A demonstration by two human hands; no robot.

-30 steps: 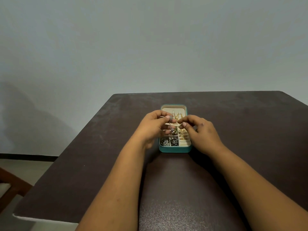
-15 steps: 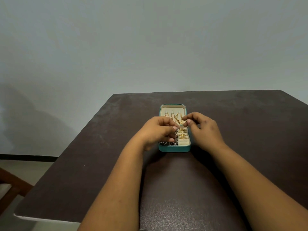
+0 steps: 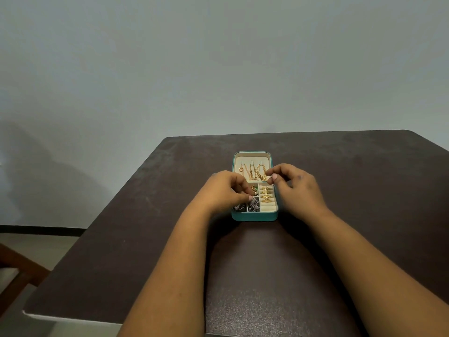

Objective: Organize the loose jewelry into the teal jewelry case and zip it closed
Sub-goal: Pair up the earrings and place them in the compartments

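teal case [image 3: 254, 216] open on dark table [image 3: 145, 239], before me | my left hand [image 3: 224, 190] pinching silver jewelry [image 3: 254, 203] over left compartments | my right hand [image 3: 297, 188] curled at case's right rim, grasp unclear

Teal case [image 3: 254, 216] lies open mid-table, flanked close by left hand [image 3: 224, 190] and right hand [image 3: 297, 188], both partly over its compartments. Dark table [image 3: 145, 239] bare on both sides and beyond the case lid [image 3: 252, 155]; forearms cross the near side.
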